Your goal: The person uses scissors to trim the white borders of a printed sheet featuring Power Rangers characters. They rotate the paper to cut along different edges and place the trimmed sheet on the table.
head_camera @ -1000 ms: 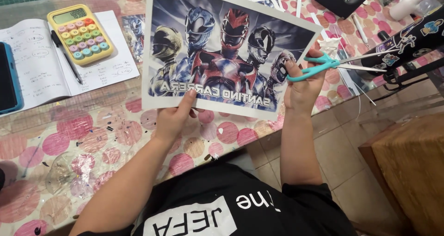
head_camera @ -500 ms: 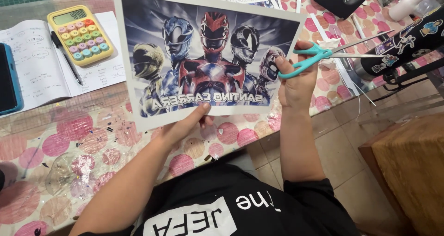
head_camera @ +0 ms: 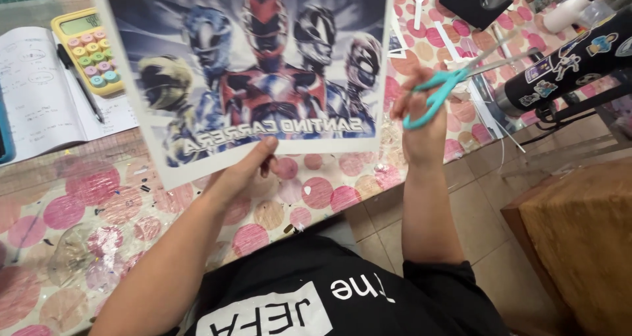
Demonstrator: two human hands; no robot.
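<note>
A: We've got the printed sheet [head_camera: 250, 72] right in front of us, a glossy picture of five helmeted figures with a white border, held up off the table [head_camera: 99, 204] and tilted toward us.

B: And our left hand [head_camera: 240, 174] has it by the bottom edge, thumb on the front, fingers pinched together on the white margin. That's our only support on the paper.

A: Over on the right edge, our right hand [head_camera: 421, 122] carries the teal-handled scissors [head_camera: 454, 79], fingers closed through the loops. The blades point away up and to the right, and they look parted a little, though it's hard to be sure at this angle.

B: If we're trimming that border, we'd say keep the sheet taut. One pinch at the bottom lets the far corners droop, so sliding the left grip nearer the cut line would steady it.

A: Agreed. Long strokes too, feeding the paper into the blades instead of chasing the line.

B: Further out, there's the pink-spotted cloth on the table, a yellow calculator [head_camera: 85, 49] and an open notebook [head_camera: 46, 99] with a pen [head_camera: 82, 85] at the left, paper offcuts [head_camera: 454, 43] behind the scissors, and a dark sticker-covered cylinder [head_camera: 566, 66] at the right.
</note>
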